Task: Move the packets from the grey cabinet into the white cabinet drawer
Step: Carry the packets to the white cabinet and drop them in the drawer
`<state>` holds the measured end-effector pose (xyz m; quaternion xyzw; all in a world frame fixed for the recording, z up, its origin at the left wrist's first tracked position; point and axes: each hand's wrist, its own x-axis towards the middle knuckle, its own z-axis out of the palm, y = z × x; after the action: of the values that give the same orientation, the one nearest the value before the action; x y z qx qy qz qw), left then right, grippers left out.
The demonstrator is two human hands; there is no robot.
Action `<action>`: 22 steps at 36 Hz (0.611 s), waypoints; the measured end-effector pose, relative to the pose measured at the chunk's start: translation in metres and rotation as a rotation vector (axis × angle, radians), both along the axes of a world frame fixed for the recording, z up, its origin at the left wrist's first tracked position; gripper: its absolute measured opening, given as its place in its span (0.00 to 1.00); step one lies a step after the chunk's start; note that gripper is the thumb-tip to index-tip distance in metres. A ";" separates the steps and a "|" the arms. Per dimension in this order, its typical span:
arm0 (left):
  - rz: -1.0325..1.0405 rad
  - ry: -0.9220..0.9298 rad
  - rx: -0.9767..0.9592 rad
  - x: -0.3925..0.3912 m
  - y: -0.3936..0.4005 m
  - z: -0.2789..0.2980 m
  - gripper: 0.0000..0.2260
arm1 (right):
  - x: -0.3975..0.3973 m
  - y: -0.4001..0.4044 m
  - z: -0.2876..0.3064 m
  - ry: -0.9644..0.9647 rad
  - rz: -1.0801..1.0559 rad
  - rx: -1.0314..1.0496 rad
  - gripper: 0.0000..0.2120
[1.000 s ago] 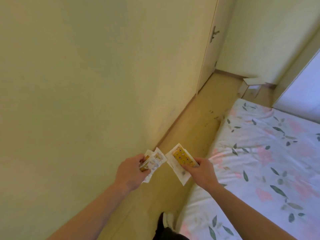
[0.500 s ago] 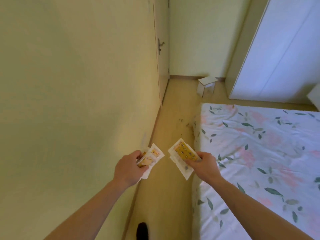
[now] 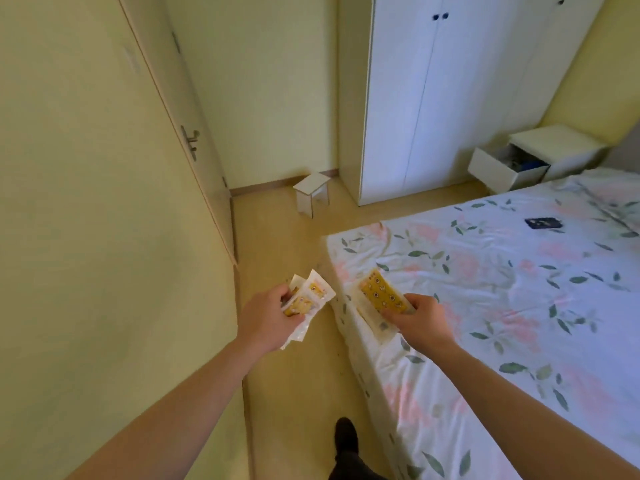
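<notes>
My left hand (image 3: 268, 318) grips a fanned bunch of white packets with yellow panels (image 3: 310, 297) over the floor strip beside the bed. My right hand (image 3: 420, 318) holds another yellow-panelled packet (image 3: 379, 294) at the bed's near corner. At the far right stands a small white cabinet (image 3: 554, 143) with its drawer (image 3: 498, 169) pulled open, dark items lying inside. The grey cabinet is out of view.
A bed with a flowered sheet (image 3: 502, 289) fills the right side; a dark blue flat object (image 3: 542, 223) lies on it. A tall white wardrobe (image 3: 433, 91) stands behind. A small white stool (image 3: 311, 195) sits on the floor. A closed door (image 3: 194, 161) lines the left wall. My dark shoe (image 3: 346, 434) is below.
My view has swung to the right, bringing the wardrobe and the white cabinet with its open drawer into sight. Both hands still carry their packets in front of me.
</notes>
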<state>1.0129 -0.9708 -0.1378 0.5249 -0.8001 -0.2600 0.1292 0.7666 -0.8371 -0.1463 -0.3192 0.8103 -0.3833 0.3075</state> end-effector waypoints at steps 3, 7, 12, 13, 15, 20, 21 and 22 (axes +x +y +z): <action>-0.022 0.023 -0.004 -0.023 -0.050 -0.002 0.10 | -0.016 -0.039 0.002 0.040 -0.016 0.032 0.12; -0.040 0.035 0.027 -0.049 -0.120 -0.007 0.11 | -0.039 -0.107 -0.007 0.005 -0.058 0.010 0.17; -0.015 0.016 0.056 -0.072 -0.214 -0.012 0.10 | -0.068 -0.210 -0.007 -0.015 -0.024 0.020 0.17; -0.004 0.023 0.052 -0.074 -0.232 -0.011 0.10 | -0.073 -0.233 -0.004 -0.020 -0.011 0.017 0.16; 0.023 0.034 0.045 -0.077 -0.269 -0.009 0.10 | -0.080 -0.277 -0.002 -0.019 0.025 0.024 0.11; 0.062 0.046 0.057 -0.079 -0.361 -0.009 0.11 | -0.088 -0.383 0.004 -0.024 0.084 -0.016 0.08; 0.064 0.047 0.054 -0.082 -0.382 -0.010 0.11 | -0.089 -0.404 0.003 -0.032 0.087 -0.019 0.07; 0.064 0.049 0.051 -0.084 -0.403 -0.011 0.11 | -0.091 -0.424 0.002 -0.036 0.089 -0.021 0.08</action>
<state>0.9287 -1.3734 -0.1485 0.5468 -0.7727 -0.2887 0.1434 0.6753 -1.2607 -0.1439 -0.3512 0.7856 -0.3834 0.3353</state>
